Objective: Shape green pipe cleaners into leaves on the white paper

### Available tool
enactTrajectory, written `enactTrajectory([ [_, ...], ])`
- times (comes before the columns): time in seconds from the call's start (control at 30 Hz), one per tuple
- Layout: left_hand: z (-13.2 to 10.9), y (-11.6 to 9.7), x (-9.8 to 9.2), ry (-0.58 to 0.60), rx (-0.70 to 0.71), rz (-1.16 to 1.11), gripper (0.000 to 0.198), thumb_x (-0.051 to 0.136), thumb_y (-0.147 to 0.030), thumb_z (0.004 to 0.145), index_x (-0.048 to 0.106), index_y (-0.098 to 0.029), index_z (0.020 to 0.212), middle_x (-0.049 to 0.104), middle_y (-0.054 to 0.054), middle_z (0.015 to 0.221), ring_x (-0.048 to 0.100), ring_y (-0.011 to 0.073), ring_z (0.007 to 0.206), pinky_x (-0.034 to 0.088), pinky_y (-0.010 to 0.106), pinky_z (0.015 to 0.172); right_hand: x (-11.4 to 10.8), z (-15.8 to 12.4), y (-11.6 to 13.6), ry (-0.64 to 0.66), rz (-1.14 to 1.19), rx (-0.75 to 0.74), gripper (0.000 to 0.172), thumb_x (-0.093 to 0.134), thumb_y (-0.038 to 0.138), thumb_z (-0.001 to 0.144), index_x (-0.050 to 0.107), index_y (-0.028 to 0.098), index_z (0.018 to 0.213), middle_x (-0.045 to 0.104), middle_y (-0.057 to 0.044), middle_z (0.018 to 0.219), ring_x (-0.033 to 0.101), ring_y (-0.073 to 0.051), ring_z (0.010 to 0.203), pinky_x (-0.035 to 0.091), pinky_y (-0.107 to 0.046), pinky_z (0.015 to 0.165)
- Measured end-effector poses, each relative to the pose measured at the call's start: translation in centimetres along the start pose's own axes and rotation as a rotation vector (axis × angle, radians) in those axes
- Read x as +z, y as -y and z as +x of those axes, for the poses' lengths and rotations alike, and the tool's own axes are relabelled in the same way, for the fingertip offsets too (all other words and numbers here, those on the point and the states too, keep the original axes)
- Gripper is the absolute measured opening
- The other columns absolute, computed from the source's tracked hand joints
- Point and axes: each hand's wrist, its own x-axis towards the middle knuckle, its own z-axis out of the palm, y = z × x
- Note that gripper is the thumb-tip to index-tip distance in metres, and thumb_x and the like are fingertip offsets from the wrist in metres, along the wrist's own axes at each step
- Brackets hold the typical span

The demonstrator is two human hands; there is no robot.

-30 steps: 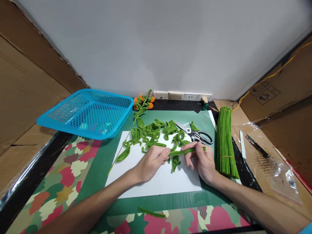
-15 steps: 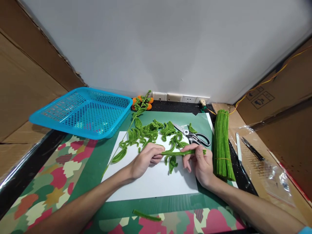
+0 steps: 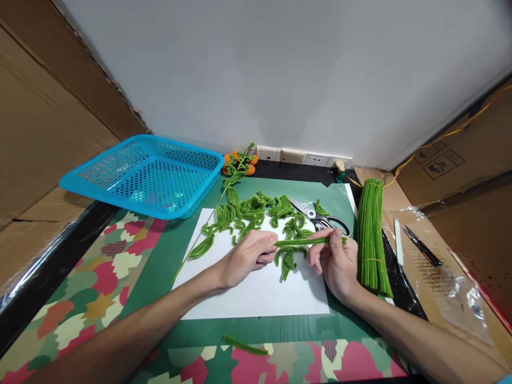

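Both hands pinch one green pipe cleaner [image 3: 301, 241], folded double and held level just above a white sheet of paper [image 3: 256, 290]. My left hand [image 3: 246, 257] grips its left end between thumb and fingers. At the other end my right hand [image 3: 336, 261] is closed round it. Behind the hands lies a pile of bent green pipe-cleaner leaves [image 3: 256, 213]. A loose leaf piece [image 3: 288, 261] rests between the hands.
Scissors [image 3: 326, 220] lie behind my right hand. A bundle of straight green pipe cleaners [image 3: 371, 234] lies to the right, with a blade and tweezers [image 3: 420, 244] beyond. A blue basket [image 3: 148, 176] stands back left. A stem with orange flowers [image 3: 239, 164] and a short green piece [image 3: 245, 345] lie nearby.
The hands hold the same pipe cleaner as before, with only small shifts of the fingers. The camera view has drifted slightly.
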Motion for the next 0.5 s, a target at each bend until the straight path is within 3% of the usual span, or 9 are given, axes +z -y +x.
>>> enactTrajectory([
  [0.27, 0.1, 0.24, -0.27, -0.015, 0.004, 0.108, 0.049, 0.049, -0.056, 0.106, 0.043, -0.02, 0.072, 0.046, -0.004, 0.06, 0.038, 0.0084, 0.05, 0.028, 0.022, 0.045, 0.14, -0.06, 0.18, 0.039, 0.009, -0.004, 0.057, 0.053, 0.065, 0.107, 0.074, 0.015, 0.088, 0.064, 0.0, 0.049, 0.048, -0.009, 0.032, 0.036, -0.02, 0.036],
  [0.4, 0.13, 0.19, 0.03, -0.071, 0.009, 0.053, 0.049, 0.053, -0.055, 0.104, 0.036, -0.022, 0.073, 0.032, -0.009, 0.059, 0.024, 0.0063, 0.048, 0.018, 0.02, 0.042, 0.04, 0.09, 0.02, 0.028, -0.005, 0.017, 0.059, 0.053, 0.066, 0.107, 0.073, 0.014, 0.087, 0.064, 0.0, 0.048, 0.047, -0.009, 0.031, 0.034, -0.02, 0.035],
  [0.5, 0.17, 0.28, 0.31, -0.095, 0.005, -0.014, 0.049, 0.058, -0.057, 0.102, 0.035, -0.023, 0.076, 0.029, -0.01, 0.063, 0.023, 0.0059, 0.049, 0.018, 0.019, 0.043, -0.05, 0.24, -0.12, -0.006, -0.012, 0.027, 0.059, 0.053, 0.067, 0.106, 0.073, 0.014, 0.088, 0.064, 0.0, 0.048, 0.047, -0.009, 0.031, 0.036, -0.02, 0.035],
])
